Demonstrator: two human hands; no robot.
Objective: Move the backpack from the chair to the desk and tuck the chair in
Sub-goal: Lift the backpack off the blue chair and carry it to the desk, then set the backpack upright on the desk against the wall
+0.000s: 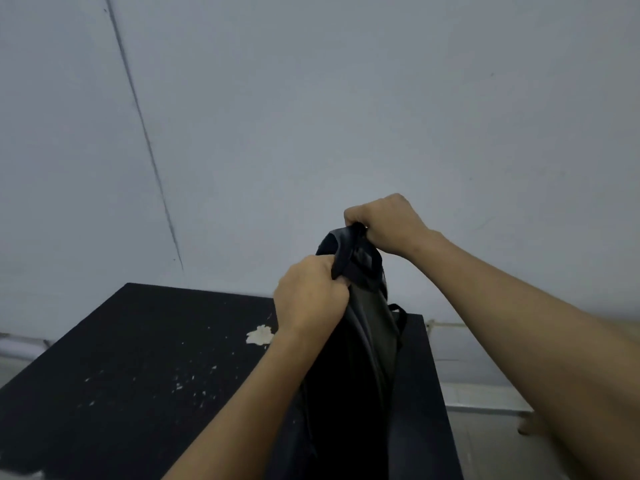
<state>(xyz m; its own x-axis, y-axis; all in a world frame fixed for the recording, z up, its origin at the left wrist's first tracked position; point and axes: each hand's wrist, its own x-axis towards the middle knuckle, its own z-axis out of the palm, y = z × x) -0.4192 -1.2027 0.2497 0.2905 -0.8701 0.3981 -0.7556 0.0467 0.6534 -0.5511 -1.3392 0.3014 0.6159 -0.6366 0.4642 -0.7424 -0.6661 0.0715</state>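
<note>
Wall (311, 98): pale grey, filling the upper view; a thin dark line runs down it on the left toward the desk's far corner
Desk (121, 375): black top, lower left to centre; scuffed with pale flecks; one larger pale chipped patch (259, 335) near its far edge, just left of the left wrist
Left hand (308, 299): fingers curled shut, clamped on the near side of the backpack's top; forearm rising from the bottom edge
Backpack (360, 358): dark, upright, hanging from both hands over the right part of the desk; whether its base touches the top I cannot tell; a thin strap loops off its right side
Right hand (384, 223): higher and farther; fist closed tight on the top handle (349, 237); forearm coming in from the right edge
Floor (491, 427): pale, right of the desk
</note>
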